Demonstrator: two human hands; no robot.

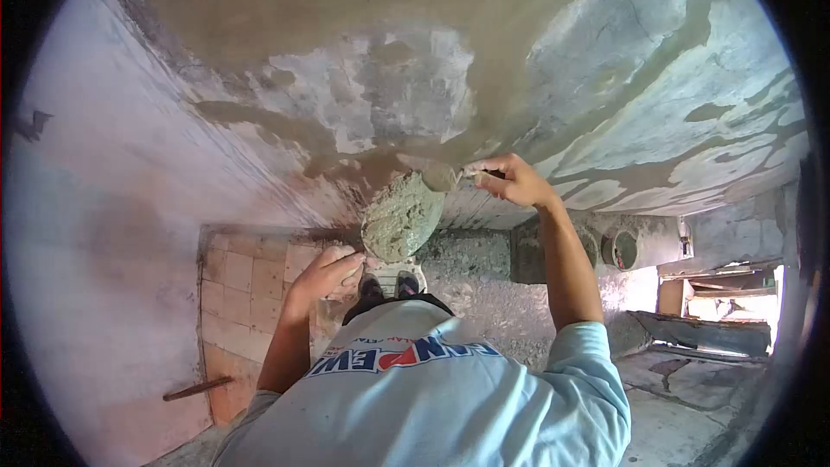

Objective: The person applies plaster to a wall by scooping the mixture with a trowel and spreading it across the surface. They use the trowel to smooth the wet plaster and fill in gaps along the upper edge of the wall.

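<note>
My right hand [510, 180] is closed round the handle of a trowel [439, 177]. The trowel's blade is at the upper right edge of a heap of wet grey mortar [393, 220], close to the wall. That mortar lies on a shallow round pan [430, 232]. My left hand [333, 270] is closed at the pan's near left edge, its fingers partly hidden. In front of me the wall [415, 86] carries wet brown plaster patches and bare grey-white areas.
My feet [406, 284] stand on a pale narrow support [421, 277]. Square tiles [251, 281] lie at the left, with a stick [197, 388] nearby. A round bucket-like container [621, 249] is at the right. Farther right are boards [722, 294] by a bright opening.
</note>
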